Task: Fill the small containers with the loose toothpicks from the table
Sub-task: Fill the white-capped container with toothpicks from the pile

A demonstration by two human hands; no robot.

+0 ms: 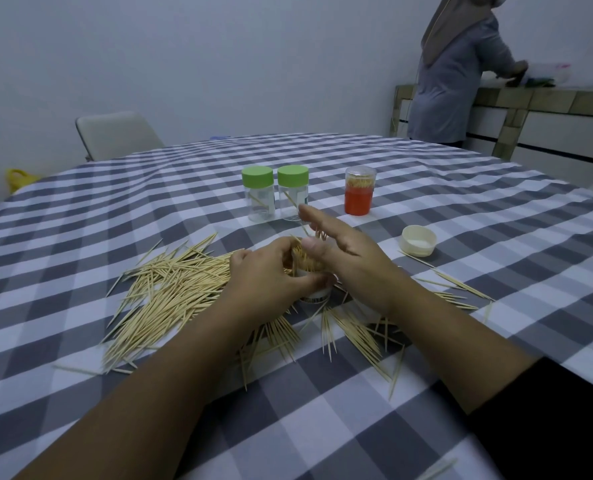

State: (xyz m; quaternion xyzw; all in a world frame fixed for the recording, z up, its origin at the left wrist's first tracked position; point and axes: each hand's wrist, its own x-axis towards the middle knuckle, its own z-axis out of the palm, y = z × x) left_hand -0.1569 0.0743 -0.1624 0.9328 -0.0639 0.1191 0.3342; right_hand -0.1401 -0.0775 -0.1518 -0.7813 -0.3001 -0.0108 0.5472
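Observation:
My left hand [265, 271] grips a small clear container [314, 292] that stands on the checked cloth, packed with toothpicks [305, 259] sticking up out of its mouth. My right hand [340, 249] hovers over those toothpick tips, thumb against the bundle and fingers stretched forward. A big loose pile of toothpicks [170, 292] lies left of the container, and more toothpicks [353, 334] are scattered under my wrists and to the right. The container's cream lid [418, 240] lies upside down at the right.
Two green-capped clear jars [257, 199] [292, 197], each holding a toothpick or two, stand behind my hands. An orange-bottomed container [359, 195] with a clear cap stands full to their right. A chair [115, 133] is at the far edge. A person [457, 74] stands at a counter back right.

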